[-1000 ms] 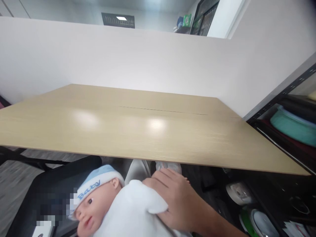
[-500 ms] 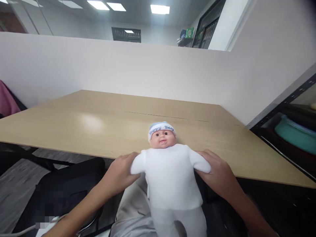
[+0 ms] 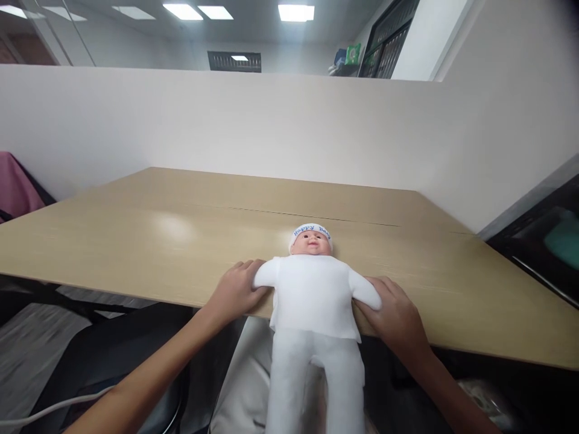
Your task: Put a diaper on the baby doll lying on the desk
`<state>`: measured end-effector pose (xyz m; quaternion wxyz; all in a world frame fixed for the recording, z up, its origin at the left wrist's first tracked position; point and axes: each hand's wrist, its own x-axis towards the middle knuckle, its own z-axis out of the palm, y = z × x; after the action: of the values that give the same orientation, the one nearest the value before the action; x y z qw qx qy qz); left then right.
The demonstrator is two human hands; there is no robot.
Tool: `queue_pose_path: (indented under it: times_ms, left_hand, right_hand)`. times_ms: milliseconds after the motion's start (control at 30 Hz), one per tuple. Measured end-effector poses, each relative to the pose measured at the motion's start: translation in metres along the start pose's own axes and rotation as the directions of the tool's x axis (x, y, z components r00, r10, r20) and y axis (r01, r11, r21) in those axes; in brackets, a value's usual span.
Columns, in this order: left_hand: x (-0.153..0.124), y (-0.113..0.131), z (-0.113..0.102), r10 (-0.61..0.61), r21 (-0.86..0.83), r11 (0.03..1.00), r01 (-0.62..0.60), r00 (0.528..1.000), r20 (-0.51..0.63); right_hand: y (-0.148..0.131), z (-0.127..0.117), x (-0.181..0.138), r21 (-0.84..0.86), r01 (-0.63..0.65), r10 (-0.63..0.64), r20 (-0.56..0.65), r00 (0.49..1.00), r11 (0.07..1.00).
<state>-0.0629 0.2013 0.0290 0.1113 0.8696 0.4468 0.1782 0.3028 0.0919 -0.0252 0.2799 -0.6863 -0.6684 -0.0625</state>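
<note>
Two hands are gripping one doll (image 3: 312,295): you are holding it by its sides, just under the arms. Your left hand (image 3: 236,292) is curling around the doll's flank below its white sleeve, fingers closed against the cloth. Your right hand (image 3: 392,310) is doing the same on the other side, thumb tucked under the other sleeve.

The doll is lying face up at the near edge of the table (image 3: 181,241), about midway along that edge. Its head, in a cap (image 3: 311,231) with blue lettering, and its chest are resting on the wood, while the white legs are hanging over the edge toward your lap.

A white partition (image 3: 226,120) is running along the table's far edge. A dark shelf (image 3: 538,241) is standing past the right corner, its contents blurred. Something pink (image 3: 13,190) is showing at the left end. A white cable (image 3: 49,408) is trailing below your left forearm.
</note>
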Motion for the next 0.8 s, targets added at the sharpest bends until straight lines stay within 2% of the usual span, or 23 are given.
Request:
queue_pose_path:
  times_ms: [200,400,800]
  left_hand:
    - [0.033,-0.023,0.01,-0.014,0.057,0.998,0.014,1.0,-0.007]
    - [0.074,-0.046,0.019,0.022,0.111,0.994,-0.022,1.0,0.004]
    - [0.183,-0.104,0.026,-0.003,0.148,0.989,0.009,0.999,-0.04]
  right_hand:
    - [0.015,0.021,0.026,0.045,-0.016,0.012,0.082,0.997,0.999]
    - [0.031,0.039,0.064,0.025,-0.067,0.063,0.123,0.99,0.997]
    - [0.053,0.097,0.187,0.0,0.018,-0.017,0.06,0.998,1.0]
